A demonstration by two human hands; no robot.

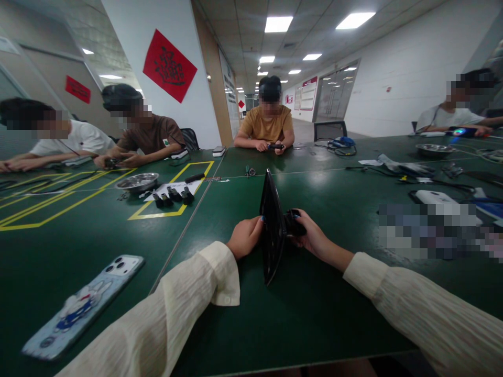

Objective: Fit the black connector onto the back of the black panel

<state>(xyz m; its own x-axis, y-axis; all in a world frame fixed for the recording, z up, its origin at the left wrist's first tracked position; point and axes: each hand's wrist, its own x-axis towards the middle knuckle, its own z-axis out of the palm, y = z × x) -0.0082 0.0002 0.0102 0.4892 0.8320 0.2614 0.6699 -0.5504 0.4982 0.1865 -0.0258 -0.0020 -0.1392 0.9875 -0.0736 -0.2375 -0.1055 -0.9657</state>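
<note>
In front of me a thin black panel [272, 230] with glossy edges stands nearly edge-on, just above or on the green tabletop; I cannot tell if it touches. A chunky black part [294, 222], like a mount or grip, sticks out from its right side. My left hand [245, 237] pinches the panel's left face, the thumb against it and a bit of blue at the thumb tip. Around the black part the fingers of my right hand [310, 230] are wrapped. What the panel's faces look like is mostly hidden by the angle.
A phone in a blue rabbit case [84, 306] lies at the near left. Several black cylindrical pieces [173, 196] and a metal bowl [137, 181] stand farther left. Cables [396, 170] and a white device [444, 201] lie right. Other people [267, 125] sit around the table.
</note>
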